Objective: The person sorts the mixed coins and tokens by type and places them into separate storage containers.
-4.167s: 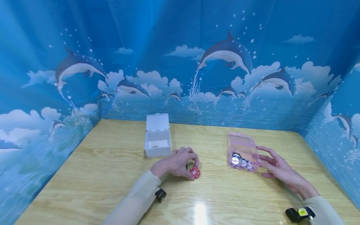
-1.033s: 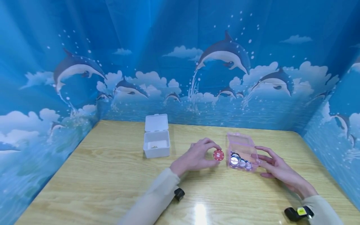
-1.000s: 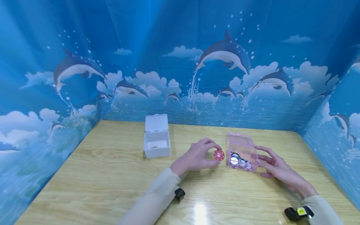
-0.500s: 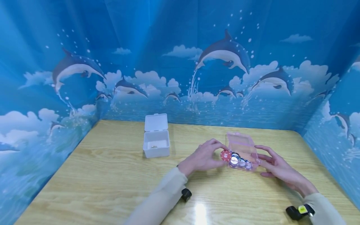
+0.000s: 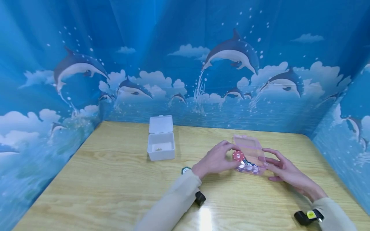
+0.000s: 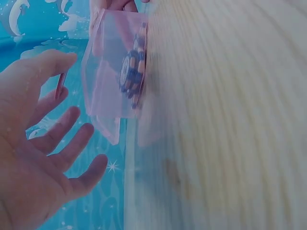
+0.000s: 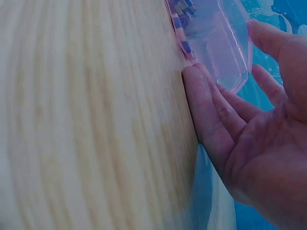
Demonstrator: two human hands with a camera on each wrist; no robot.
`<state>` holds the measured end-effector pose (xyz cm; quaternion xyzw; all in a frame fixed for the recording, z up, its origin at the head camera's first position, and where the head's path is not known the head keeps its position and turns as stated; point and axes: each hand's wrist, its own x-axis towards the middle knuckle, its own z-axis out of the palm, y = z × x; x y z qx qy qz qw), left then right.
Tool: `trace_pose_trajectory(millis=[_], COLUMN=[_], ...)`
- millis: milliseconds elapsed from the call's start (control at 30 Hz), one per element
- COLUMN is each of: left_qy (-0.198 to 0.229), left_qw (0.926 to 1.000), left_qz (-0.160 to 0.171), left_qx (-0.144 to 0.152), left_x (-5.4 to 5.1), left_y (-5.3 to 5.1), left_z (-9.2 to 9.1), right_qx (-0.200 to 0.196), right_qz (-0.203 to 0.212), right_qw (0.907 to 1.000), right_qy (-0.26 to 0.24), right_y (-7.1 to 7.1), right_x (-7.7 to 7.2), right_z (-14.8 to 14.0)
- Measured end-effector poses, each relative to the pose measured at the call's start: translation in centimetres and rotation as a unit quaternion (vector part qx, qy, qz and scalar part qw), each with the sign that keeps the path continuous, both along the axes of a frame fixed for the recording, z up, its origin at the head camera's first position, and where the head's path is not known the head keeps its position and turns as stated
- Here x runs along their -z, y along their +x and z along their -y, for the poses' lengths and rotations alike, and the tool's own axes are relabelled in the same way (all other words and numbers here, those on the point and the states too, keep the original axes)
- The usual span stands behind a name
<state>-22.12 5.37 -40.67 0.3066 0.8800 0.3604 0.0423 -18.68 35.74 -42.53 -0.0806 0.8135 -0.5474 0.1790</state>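
Note:
My left hand [image 5: 216, 160] pinches a red poker chip [image 5: 238, 156] marked 10 between thumb and fingertip. The chip is held over the left side of a see-through pink box [image 5: 254, 152], whose lid is up. Several blue-and-white poker chips [image 5: 249, 167] lie in the box. Seen edge-on in the left wrist view, the red chip [image 6: 60, 85] is apart from the box, and the other fingers are spread. My right hand [image 5: 289, 173] rests with mostly straight fingers against the box's right side. Thumb and fingertips touch the pink wall [image 7: 225, 57] in the right wrist view.
A white box [image 5: 161, 152] with a raised lid stands at the back left, a small gold-coloured item [image 5: 158, 149] inside. Beside the left sleeve, a green-and-white chip [image 5: 186, 170] lies partly covered on the wooden table [image 5: 115, 183]. A dolphin-print curtain [image 5: 185, 64] rises behind.
My left hand has lifted the red chip off the table and carried it right, over the pink box. The green chip has come into view. My right hand has stayed at the box.

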Motion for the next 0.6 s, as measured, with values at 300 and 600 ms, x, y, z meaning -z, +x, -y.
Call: trace_pose_trajectory(millis=[300,600], left_qy=[-0.007,0.003], left_qw=[0.9998,0.9994], left_qz=[-0.005,-0.004], left_qx=[-0.02,-0.034], left_x=[0.2,0.6], left_y=[-0.2,-0.4], left_z=[-1.3,-2.3], right_qx=[0.003,0.004], right_qz=[0.006,0.014], right_qw=[1.0,0.9999], right_qy=[-0.002,-0.006], right_y=[0.0,-0.1], right_x=[0.0,-0.1], right_z=[0.1,0.1])
